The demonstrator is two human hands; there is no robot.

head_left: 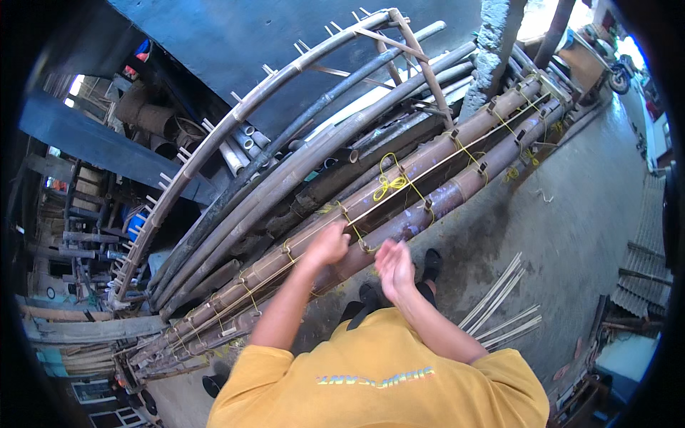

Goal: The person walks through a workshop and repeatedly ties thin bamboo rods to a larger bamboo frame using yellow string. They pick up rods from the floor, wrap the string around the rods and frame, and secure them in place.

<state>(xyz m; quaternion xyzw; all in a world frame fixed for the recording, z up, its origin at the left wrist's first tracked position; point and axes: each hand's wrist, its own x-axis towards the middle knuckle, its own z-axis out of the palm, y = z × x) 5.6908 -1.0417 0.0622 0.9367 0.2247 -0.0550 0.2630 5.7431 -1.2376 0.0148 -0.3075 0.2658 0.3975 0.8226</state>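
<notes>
yellow cord is lashed around two long brown bamboo poles that lie side by side along a rack, running from the lower left up to the upper right of the head view, with a thin pale bamboo strip tied flat along the groove between them; the cord makes a big loose knot near the middle of the poles and smaller loops at intervals along their length, some with short dark pegs beside them. the left hand rests against the nearer pole with its fingers curled in, right by a loop of the yellow cord, though whether it actually pinches the cord cannot be told from here. the right hand is just beside it, slightly blurred, palm flat and fingers together, holding nothing, and close to the pole without clearly touching it. behind the two lashed poles lie several grey weathered bamboo poles and some pale plastic pipes, and over them curves a bent bamboo ladder frame with short rungs. on the grey concrete floor to the person's right sits a small bundle of thin split bamboo slats. the person wears a mustard-yellow shirt and dark shoes, standing close against the rack
</notes>
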